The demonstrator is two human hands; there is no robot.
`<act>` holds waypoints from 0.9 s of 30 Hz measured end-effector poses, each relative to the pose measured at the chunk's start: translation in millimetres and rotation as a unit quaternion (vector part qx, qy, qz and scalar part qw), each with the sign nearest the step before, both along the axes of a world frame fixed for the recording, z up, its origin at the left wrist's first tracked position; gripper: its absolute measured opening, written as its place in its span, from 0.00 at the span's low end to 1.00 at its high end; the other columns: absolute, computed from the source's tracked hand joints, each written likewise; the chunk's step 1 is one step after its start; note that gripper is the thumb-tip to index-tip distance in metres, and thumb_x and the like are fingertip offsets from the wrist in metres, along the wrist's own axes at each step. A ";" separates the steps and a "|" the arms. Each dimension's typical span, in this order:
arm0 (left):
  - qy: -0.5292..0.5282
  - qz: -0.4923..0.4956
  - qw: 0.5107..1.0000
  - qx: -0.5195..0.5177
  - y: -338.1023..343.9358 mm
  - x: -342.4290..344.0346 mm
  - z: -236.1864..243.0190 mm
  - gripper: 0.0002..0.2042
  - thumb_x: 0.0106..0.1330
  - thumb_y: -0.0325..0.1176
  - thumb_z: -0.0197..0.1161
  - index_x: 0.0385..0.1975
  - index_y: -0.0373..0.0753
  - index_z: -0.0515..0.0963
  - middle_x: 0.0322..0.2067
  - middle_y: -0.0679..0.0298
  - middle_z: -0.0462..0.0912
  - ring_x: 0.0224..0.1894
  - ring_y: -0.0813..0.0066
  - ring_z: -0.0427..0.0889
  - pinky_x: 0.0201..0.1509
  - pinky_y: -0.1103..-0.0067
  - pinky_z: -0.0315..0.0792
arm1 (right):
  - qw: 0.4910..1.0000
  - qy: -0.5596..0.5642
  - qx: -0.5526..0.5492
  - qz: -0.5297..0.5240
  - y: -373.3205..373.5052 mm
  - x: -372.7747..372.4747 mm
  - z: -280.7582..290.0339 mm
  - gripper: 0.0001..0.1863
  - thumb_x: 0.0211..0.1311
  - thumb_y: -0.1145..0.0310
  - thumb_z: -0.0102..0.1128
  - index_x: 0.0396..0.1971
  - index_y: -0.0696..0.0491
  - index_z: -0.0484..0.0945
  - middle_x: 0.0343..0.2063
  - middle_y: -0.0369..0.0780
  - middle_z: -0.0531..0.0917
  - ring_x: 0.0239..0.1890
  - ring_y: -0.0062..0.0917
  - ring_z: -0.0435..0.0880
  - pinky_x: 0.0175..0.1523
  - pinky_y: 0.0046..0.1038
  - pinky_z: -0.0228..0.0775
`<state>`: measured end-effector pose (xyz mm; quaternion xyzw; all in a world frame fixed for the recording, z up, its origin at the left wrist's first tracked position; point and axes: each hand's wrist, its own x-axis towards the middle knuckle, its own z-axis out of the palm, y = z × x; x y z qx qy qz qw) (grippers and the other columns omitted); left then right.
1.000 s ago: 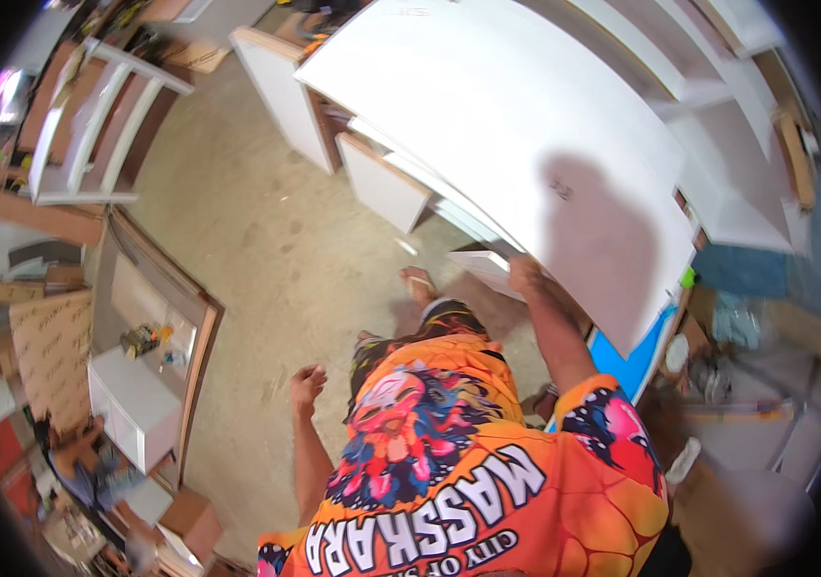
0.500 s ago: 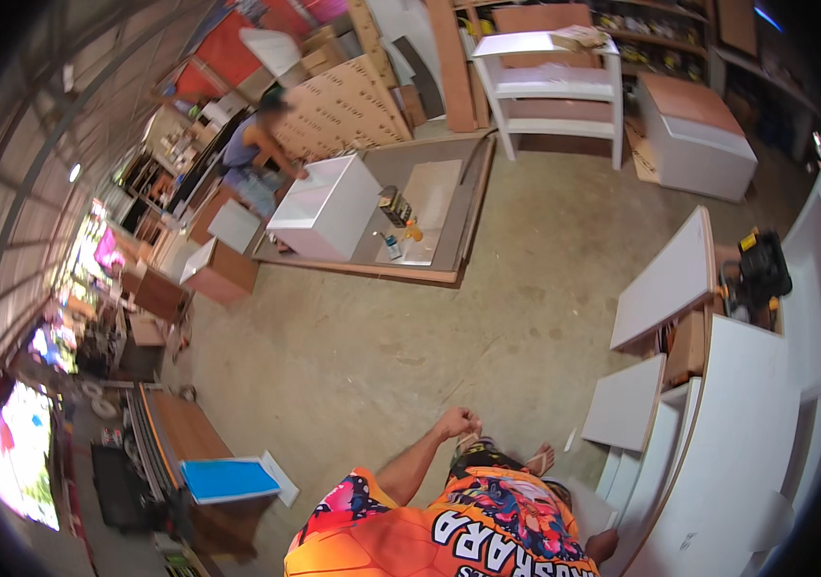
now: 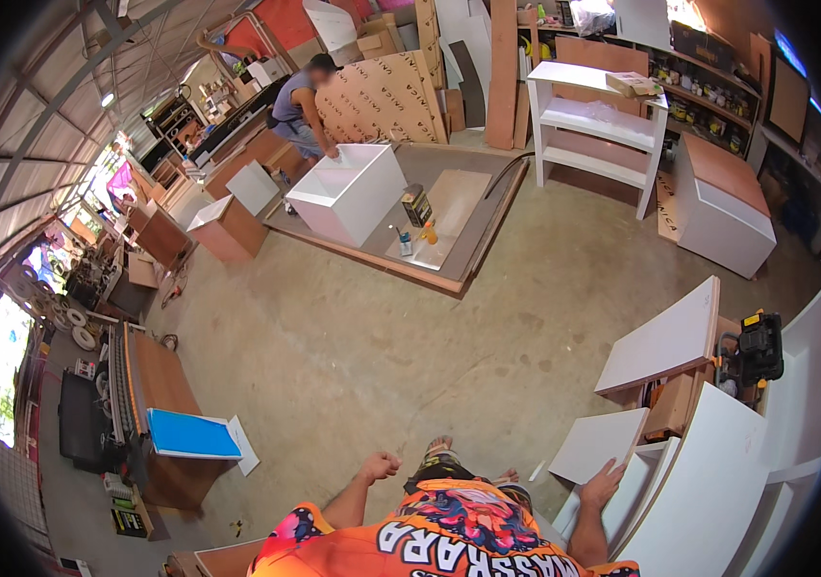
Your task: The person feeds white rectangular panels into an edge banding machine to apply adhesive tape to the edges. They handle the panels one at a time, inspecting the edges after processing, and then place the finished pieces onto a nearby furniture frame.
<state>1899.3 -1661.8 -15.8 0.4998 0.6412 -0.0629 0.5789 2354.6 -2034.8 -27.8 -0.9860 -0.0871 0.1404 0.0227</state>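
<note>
My left hand [image 3: 380,466] hangs in front of my body over the concrete floor, its fingers curled in and nothing visible in them. On the right, my right hand [image 3: 603,484] reaches out with its fingers extended. They lie at the near edge of a white panel [image 3: 595,444], beside a white open cabinet frame [image 3: 659,471]; whether they press on the panel or only hover, I cannot tell. A larger white board [image 3: 704,471] stands right of that frame. Beyond the small panel, another white panel [image 3: 665,337] leans over brown wooden pieces.
A yellow-and-black power tool [image 3: 757,348] sits at the right. Ahead, a co-worker [image 3: 297,113] bends over a white box cabinet [image 3: 348,197] on a low platform [image 3: 372,252], near a dark can [image 3: 416,205]. A white shelf unit [image 3: 595,125] stands behind. At left is a blue-topped wooden piece [image 3: 194,435].
My right hand has come up from low beside my body to the small white panel's edge. My left hand sits further left and lower in view. The whole view has shifted.
</note>
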 end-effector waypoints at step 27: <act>-0.021 0.269 0.955 -0.125 6.5 -171.1 -32.1 0.12 0.69 0.40 0.68 0.39 0.35 0.82 0.35 0.57 0.87 0.30 0.70 0.86 0.28 0.75 0.77 | 0.991 0.058 0.082 -0.086 217.7 35.4 -75.4 0.11 0.53 0.73 0.67 0.36 0.60 0.85 0.35 0.55 0.88 0.43 0.50 0.89 0.49 0.47 0.81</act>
